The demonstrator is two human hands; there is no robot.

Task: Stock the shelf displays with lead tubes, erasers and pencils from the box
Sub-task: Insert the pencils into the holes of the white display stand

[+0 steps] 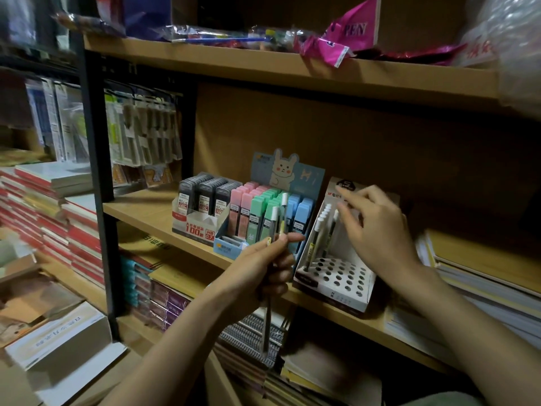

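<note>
On the middle shelf stands a white pencil display box (336, 276) with rows of round holes; several white-capped pencils (320, 232) stand in its back left holes. My right hand (371, 227) hovers over those pencils with fingers loosely spread, fingertips near the caps, holding nothing that I can see. My left hand (263, 265) grips a small bunch of pencils (276, 224) upright in front of the shelf edge, their tips pointing down. Left of the pencil box stand a pastel lead tube display (263, 212) with a rabbit card and a dark lead tube display (202, 206).
Stacks of notebooks (483, 273) lie on the shelf right of the pencil box. Spiral notebooks (248, 338) fill the shelf below. Red-edged book stacks (58, 218) and hanging packets (140, 133) are at left. Pink bags (345, 36) sit on the top shelf.
</note>
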